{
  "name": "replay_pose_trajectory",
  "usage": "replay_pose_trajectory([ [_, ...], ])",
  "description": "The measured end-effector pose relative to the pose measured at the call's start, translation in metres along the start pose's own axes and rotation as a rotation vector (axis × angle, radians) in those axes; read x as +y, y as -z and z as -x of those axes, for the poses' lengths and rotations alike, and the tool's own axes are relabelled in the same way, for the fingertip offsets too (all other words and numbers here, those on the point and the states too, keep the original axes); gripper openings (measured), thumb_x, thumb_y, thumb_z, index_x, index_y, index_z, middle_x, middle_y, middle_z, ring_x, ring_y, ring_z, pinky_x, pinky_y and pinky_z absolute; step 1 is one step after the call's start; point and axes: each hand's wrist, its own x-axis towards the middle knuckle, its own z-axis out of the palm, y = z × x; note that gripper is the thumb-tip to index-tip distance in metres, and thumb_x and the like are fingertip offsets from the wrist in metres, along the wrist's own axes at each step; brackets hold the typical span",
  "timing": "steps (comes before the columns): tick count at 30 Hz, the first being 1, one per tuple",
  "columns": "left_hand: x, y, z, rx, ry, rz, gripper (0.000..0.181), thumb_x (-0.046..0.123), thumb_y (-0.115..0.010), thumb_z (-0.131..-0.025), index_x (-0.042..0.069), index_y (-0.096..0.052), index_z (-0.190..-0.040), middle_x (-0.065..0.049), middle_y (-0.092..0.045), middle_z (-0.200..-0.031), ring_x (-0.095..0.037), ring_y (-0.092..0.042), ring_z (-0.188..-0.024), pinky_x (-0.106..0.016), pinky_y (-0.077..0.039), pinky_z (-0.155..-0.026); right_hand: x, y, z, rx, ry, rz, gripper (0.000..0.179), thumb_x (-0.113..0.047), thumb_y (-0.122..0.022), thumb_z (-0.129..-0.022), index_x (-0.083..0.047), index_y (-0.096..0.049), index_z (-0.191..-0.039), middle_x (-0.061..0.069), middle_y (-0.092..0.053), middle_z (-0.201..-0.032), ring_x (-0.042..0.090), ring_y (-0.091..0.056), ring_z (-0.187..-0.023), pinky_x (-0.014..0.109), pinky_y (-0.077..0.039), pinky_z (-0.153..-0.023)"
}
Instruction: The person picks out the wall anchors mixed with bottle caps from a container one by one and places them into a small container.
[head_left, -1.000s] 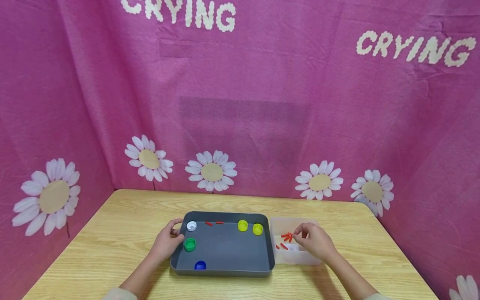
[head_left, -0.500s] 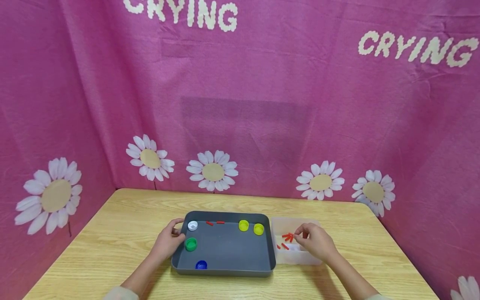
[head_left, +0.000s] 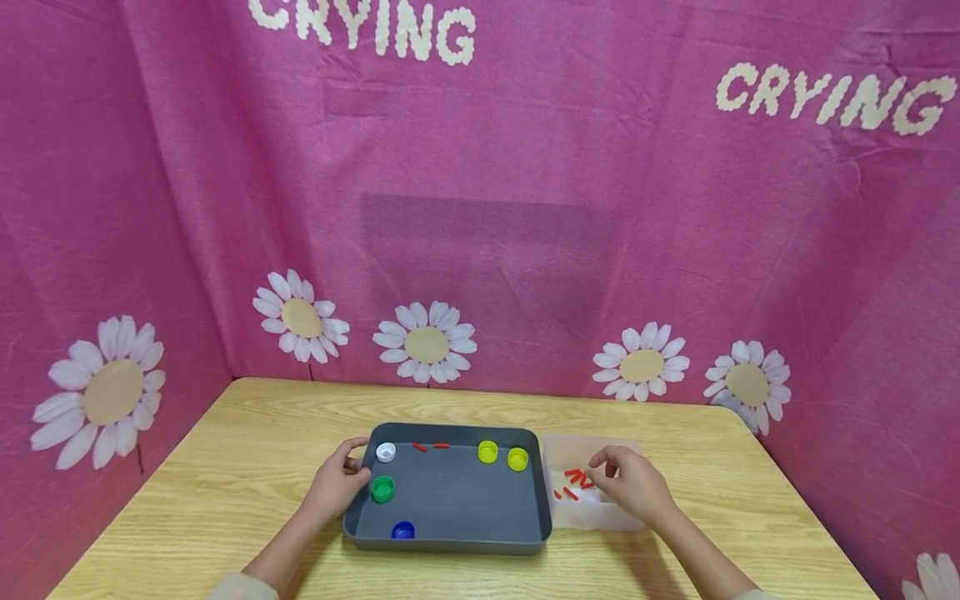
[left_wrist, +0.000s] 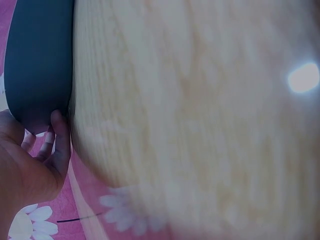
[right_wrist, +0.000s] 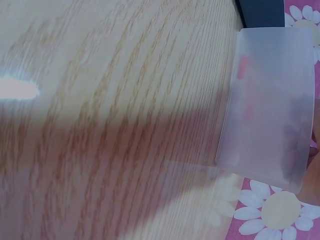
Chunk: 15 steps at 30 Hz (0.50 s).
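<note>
My left hand (head_left: 336,481) holds the left side of a dark grey tray (head_left: 465,500), its thumb at the rim. In the left wrist view, fingers of the left hand (left_wrist: 37,165) touch the end of the tray wall (left_wrist: 40,60). My right hand (head_left: 633,483) reaches into a translucent plastic box (head_left: 555,517). Its fingertips meet among several small red sticks (head_left: 571,493); one red stick (head_left: 587,486) lies right at them. Whether it is pinched I cannot tell. In the right wrist view, the box wall (right_wrist: 270,110) hides most of that hand.
In the tray are a white cap (head_left: 386,452), a green cap (head_left: 382,489), a blue cap (head_left: 403,530), two yellow caps (head_left: 487,452) and two red sticks (head_left: 442,446). The box stands against the tray's right side on a wooden table (head_left: 465,404). A pink curtain (head_left: 480,250) hangs behind.
The red stick at my right fingertips has turned and shifted slightly toward me, and the sticks beside it have stirred a little. The left hand and tray stay in place.
</note>
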Motion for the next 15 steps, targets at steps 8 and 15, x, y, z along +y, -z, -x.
replay_pose_trajectory([
  [8,-0.0006,-0.0003,0.0003,-0.003,0.000,0.005,0.050,0.006,-0.055,-0.083,0.005,-0.046,-0.132,-0.011,-0.054,-0.092,-0.022,-0.055,-0.086,-0.033,-0.046,-0.073,-0.0001,0.0001,0.0001,0.008,0.015,-0.001,0.004,-0.019,-0.068,-0.082,-0.016,-0.066,-0.083,-0.003,-0.051,-0.068,0.010,-0.041,-0.059,0.025,-0.033,-0.052],
  [15,0.0002,0.0009,0.0002,-0.013,0.000,0.014,0.050,0.006,-0.055,-0.084,0.005,-0.046,-0.132,-0.011,-0.052,-0.092,-0.022,-0.055,-0.087,-0.033,-0.046,-0.072,-0.0037,0.0020,-0.0039,0.014,0.025,-0.036,0.005,-0.017,-0.068,-0.082,-0.013,-0.067,-0.085,-0.002,-0.052,-0.069,0.011,-0.043,-0.061,0.023,-0.034,-0.054],
])
